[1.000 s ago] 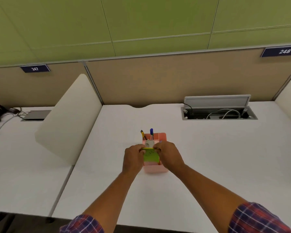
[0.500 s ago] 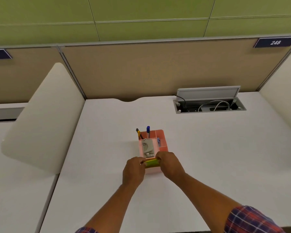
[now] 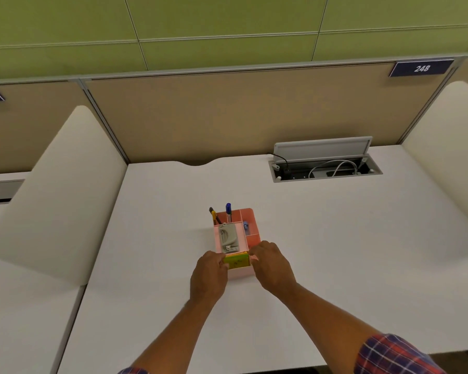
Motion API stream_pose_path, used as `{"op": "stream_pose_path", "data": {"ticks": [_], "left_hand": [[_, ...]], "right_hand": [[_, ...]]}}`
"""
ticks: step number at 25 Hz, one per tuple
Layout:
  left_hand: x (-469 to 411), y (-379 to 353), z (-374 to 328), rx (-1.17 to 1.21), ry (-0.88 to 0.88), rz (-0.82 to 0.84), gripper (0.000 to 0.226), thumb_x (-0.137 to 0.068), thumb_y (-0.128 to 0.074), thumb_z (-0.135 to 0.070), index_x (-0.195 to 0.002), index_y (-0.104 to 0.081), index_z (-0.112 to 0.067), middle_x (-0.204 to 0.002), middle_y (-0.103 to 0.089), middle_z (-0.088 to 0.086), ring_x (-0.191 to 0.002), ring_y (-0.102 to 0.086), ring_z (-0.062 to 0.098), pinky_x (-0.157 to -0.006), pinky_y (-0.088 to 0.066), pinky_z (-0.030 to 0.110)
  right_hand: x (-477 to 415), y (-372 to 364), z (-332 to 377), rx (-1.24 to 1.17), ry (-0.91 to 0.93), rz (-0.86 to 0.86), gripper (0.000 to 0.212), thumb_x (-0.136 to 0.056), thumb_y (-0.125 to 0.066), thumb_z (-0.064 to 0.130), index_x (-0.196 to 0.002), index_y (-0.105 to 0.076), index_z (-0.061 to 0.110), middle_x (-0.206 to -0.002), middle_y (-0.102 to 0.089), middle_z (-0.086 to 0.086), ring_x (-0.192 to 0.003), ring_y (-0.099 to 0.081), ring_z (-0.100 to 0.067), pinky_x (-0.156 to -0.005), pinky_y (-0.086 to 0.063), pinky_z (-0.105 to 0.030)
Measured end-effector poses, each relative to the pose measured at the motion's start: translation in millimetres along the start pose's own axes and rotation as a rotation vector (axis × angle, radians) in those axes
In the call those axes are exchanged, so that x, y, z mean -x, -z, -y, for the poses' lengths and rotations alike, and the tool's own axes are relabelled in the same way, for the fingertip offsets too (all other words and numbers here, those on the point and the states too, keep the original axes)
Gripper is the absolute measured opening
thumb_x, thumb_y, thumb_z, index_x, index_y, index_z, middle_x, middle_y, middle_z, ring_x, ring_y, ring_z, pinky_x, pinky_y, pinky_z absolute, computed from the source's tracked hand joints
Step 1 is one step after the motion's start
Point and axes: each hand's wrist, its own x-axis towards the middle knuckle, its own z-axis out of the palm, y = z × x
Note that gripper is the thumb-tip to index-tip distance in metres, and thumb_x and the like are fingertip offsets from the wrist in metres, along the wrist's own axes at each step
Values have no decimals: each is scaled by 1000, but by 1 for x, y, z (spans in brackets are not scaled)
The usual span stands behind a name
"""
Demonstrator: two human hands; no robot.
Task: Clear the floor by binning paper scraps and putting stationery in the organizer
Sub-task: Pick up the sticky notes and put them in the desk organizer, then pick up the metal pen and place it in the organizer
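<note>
The green sticky-note pad (image 3: 236, 260) sits in the front slot of the pink organizer (image 3: 251, 233), long axis running left to right. Left hand (image 3: 209, 276) and right hand (image 3: 273, 265) pinch 1 end each, fingers closed on it, both equally near. It looks nearly seated, so I'd guess it just needs pushing straight down. The organizer's on the white table (image 3: 335, 238).

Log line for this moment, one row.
step: seating green notepad in pink organizer front slot | left hand: on pad | right hand: on pad | stapler: middle slot | pens: rear
</note>
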Motion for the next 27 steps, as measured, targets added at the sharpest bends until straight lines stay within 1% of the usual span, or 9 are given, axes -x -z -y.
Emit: {"op": "stream_pose_path", "data": {"ticks": [2, 3, 5, 8, 10, 13, 17, 22, 27], "left_hand": [[12, -4, -4, -45, -21, -28, 43, -100, -65, -37, -141, -60, -23, -142, -65, 2, -126, -66, 21, -96, -59, 30], [19, -6, -6, -62, -19, -40, 48, -100, -65, -38, -145, -55, -24, -147, -62, 2, -131, -64, 22, -100, -58, 32], [40, -12, -13, -97, -6, -62, 60, -99, -65, -40, -153, -45, -23, -158, -53, 1, -141, -57, 23, -110, -53, 36], [78, -25, -23, -198, -30, -89, 74, -102, -57, -49, -164, -29, -21, -170, -37, 1, -155, -40, 23, -122, -39, 37], [104, -35, -34, -255, -36, -94, 78, -103, -47, -57, -167, -19, -21, -175, -25, 0, -161, -28, 22, -127, -28, 36], [142, -54, -55, -316, -45, -78, 80, -104, -35, -62, -168, -11, -19, -177, -12, 1, -164, -14, 20, -131, -17, 36], [200, -86, -91, -358, -78, -69, 84, -104, -27, -63, -167, -1, -15, -178, 2, 6, -165, 0, 24, -134, -7, 40], [265, -131, -127, -389, -150, -65, 89, -103, -24, -66, -165, 10, -13, -173, 19, 7, -163, 13, 26, -133, 2, 43], [326, -165, -140, -413, -217, -33, 90, -103, -23, -66, -164, 10, -9, -175, 15, 10, -163, 15, 27, -133, 3, 45]], "right_hand": [[11, 2, -13, -37, 6, -47, 33, -100, -62, 38, -131, -62, 25, -131, -65, 1, -114, -61, -17, -97, -54, -32], [18, 3, -21, -23, 23, -63, 34, -101, -60, 37, -132, -61, 24, -134, -64, 1, -117, -60, -18, -99, -52, -32], [35, 6, -40, 44, 68, -73, 42, -103, -55, 39, -141, -55, 22, -146, -57, 0, -129, -56, -21, -106, -48, -35], [65, 10, -69, 93, 73, -44, 60, -105, -45, 47, -158, -34, 20, -167, -35, -5, -151, -36, -26, -120, -35, -42], [87, 15, -91, 91, 68, -16, 70, -105, -38, 52, -163, -16, 20, -174, -16, -5, -159, -19, -28, -126, -23, -46], [124, 23, -124, 99, 64, -2, 78, -105, -31, 58, -164, 4, 21, -175, 4, -5, -162, -3, -29, -128, -9, -45], [180, 35, -172, 142, 94, -38, 81, -103, -25, 63, -162, 15, 24, -173, 17, -2, -160, 8, -27, -122, 6, -44], [248, 45, -232, 198, 72, -24, 82, -102, -21, 65, -160, 21, 25, -171, 24, -2, -159, 13, -28, -123, 8, -46], [319, 41, -269, 205, 46, -10, 82, -102, -19, 63, -160, 22, 22, -168, 28, -3, -160, 14, -28, -127, 5, -48]]}}
